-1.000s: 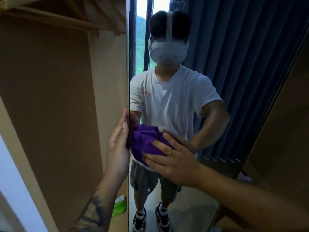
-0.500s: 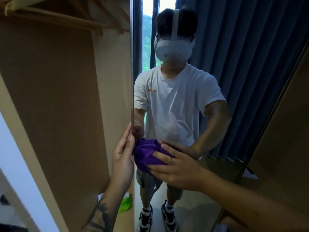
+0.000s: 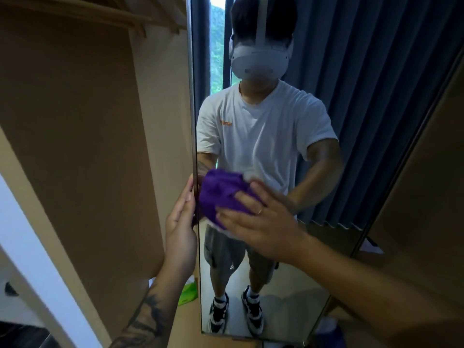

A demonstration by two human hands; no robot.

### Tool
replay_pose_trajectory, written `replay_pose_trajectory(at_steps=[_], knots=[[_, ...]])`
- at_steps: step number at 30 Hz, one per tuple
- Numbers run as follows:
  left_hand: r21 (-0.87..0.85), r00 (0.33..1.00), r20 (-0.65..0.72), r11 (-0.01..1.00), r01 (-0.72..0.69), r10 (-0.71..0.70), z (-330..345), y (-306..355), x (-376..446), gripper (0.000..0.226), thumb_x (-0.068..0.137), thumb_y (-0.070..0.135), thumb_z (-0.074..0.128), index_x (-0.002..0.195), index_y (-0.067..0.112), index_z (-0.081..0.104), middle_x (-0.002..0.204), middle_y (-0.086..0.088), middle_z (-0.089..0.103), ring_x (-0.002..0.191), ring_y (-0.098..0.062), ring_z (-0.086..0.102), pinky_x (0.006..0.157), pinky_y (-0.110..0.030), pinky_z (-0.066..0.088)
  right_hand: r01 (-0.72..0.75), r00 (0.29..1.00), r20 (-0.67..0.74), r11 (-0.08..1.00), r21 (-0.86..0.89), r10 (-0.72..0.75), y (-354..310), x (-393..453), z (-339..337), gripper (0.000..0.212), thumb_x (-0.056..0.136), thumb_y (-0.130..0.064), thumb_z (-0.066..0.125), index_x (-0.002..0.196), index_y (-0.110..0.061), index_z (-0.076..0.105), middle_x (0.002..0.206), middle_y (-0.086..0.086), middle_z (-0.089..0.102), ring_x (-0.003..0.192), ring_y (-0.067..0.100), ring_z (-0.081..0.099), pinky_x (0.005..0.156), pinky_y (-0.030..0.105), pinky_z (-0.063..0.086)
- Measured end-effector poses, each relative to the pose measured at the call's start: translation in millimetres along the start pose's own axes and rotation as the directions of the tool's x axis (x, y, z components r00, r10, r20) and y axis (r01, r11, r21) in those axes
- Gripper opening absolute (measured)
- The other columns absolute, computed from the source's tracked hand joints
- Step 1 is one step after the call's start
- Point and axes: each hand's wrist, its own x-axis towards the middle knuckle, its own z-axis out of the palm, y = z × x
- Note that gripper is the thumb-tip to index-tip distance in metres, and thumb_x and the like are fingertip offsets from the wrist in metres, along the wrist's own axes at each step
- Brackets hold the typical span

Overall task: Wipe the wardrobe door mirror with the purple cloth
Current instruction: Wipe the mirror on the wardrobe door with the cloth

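Observation:
The wardrobe door mirror (image 3: 351, 121) stands tall in front of me, reflecting a person in a white T-shirt and dark curtains. A bunched purple cloth (image 3: 221, 194) is pressed flat against the glass near the mirror's left edge, at mid height. My right hand (image 3: 261, 222) lies spread over the cloth's lower right part, a ring on one finger. My left hand (image 3: 182, 222) grips the door's left edge (image 3: 193, 121) just beside the cloth, fingers behind the edge.
The open wardrobe interior (image 3: 88, 146) of plain brown board fills the left, with a hanging rail (image 3: 75, 11) at the top. A green and white pack (image 3: 187, 293) lies on the wardrobe floor. A second brown door (image 3: 426, 172) borders the mirror on the right.
The purple cloth and my right hand slid down the glass and have come back up a little. My left hand followed along the door's edge.

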Motion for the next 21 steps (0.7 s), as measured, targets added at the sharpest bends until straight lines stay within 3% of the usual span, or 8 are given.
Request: replay_pose_trajectory(at_steps=[2,3,6,8,13,16,18,21], knots=[[0.045,1.0,-0.022,0.999,-0.01,0.011,-0.1,-2.7,-1.8,0.032,0.101,0.034,0.048,0.126,0.043,0.066,0.14,0.01,0.063,0.135,-0.008,0.054,0.115,-0.034,0.039,-0.178,0.982,-0.064,0.984,-0.025,0.176,-3.4,-19.5,1.0,0.048,0.097,-0.025,0.065,0.144,-0.02,0.056,0.15,0.002,0.057,0.146,0.038,0.034,0.124,0.061,0.018],[0.045,0.999,-0.034,0.999,-0.013,0.015,0.5,-3.2,-2.9,0.032,0.104,0.03,0.047,0.126,0.042,0.066,0.138,0.014,0.065,0.135,-0.005,0.054,0.117,-0.032,0.037,-0.172,0.983,-0.066,0.985,-0.026,0.17,-9.1,-32.5,3.4,0.047,0.097,-0.025,0.064,0.144,-0.02,0.057,0.15,0.001,0.057,0.146,0.038,0.035,0.125,0.061,0.017],[0.04,0.999,-0.036,0.999,-0.011,0.013,3.3,-2.0,-3.0,0.033,0.107,0.022,0.044,0.127,0.039,0.063,0.127,0.024,0.068,0.13,0.003,0.055,0.114,-0.025,0.038,0.131,0.988,0.084,0.991,0.009,-0.131,-11.5,-55.2,0.7,0.039,0.097,-0.021,0.061,0.136,-0.021,0.065,0.144,-0.003,0.062,0.144,0.035,0.038,0.128,0.057,0.01],[0.046,0.999,-0.031,0.999,-0.009,0.011,4.2,-2.0,-2.8,0.033,0.107,0.022,0.044,0.128,0.04,0.062,0.127,0.024,0.068,0.13,0.003,0.055,0.112,-0.023,0.039,0.227,0.965,0.137,0.974,0.004,-0.225,2.8,-49.3,-7.3,0.04,0.096,-0.021,0.06,0.135,-0.022,0.066,0.144,-0.003,0.061,0.145,0.034,0.036,0.128,0.057,0.007],[0.041,0.998,-0.049,0.999,-0.031,0.033,4.9,-5.1,-5.4,0.034,0.106,0.024,0.046,0.132,0.041,0.06,0.134,0.019,0.064,0.133,0.0,0.054,0.11,-0.021,0.041,-0.115,0.993,0.035,0.993,-0.04,0.116,9.4,-65.4,-5.3,0.046,0.099,-0.025,0.062,0.144,-0.02,0.059,0.156,0.0,0.051,0.151,0.038,0.029,0.127,0.06,0.01],[0.043,0.998,-0.047,0.999,-0.031,0.033,4.4,-4.3,-6.0,0.034,0.107,0.023,0.045,0.132,0.04,0.059,0.127,0.023,0.067,0.13,0.002,0.056,0.104,-0.015,0.046,0.222,0.955,0.193,0.974,0.03,-0.224,5.5,-86.5,-5.9,0.048,0.09,-0.027,0.071,0.137,-0.025,0.064,0.15,-0.003,0.055,0.148,0.034,0.032,0.128,0.057,0.005],[0.046,0.998,-0.047,0.998,-0.03,0.033,2.6,-4.4,-5.8,0.034,0.107,0.022,0.045,0.132,0.039,0.059,0.122,0.026,0.068,0.127,0.004,0.057,0.103,-0.013,0.046,0.295,0.921,0.254,0.954,0.045,-0.297,17.1,-84.9,-14.5,0.053,0.086,-0.028,0.074,0.137,-0.026,0.063,0.149,-0.003,0.057,0.148,0.032,0.033,0.128,0.055,0.003],[0.068,0.999,-0.044,0.997,-0.024,0.027,-0.8,-8.0,-9.3,0.033,0.106,0.025,0.047,0.132,0.041,0.06,0.123,0.028,0.067,0.127,0.006,0.056,0.103,-0.014,0.045,0.081,0.991,0.104,0.997,0.001,-0.08,42.1,-81.7,-25.2,0.052,0.09,-0.024,0.076,0.14,-0.024,0.062,0.149,-0.002,0.056,0.148,0.032,0.035,0.128,0.056,0.011]])
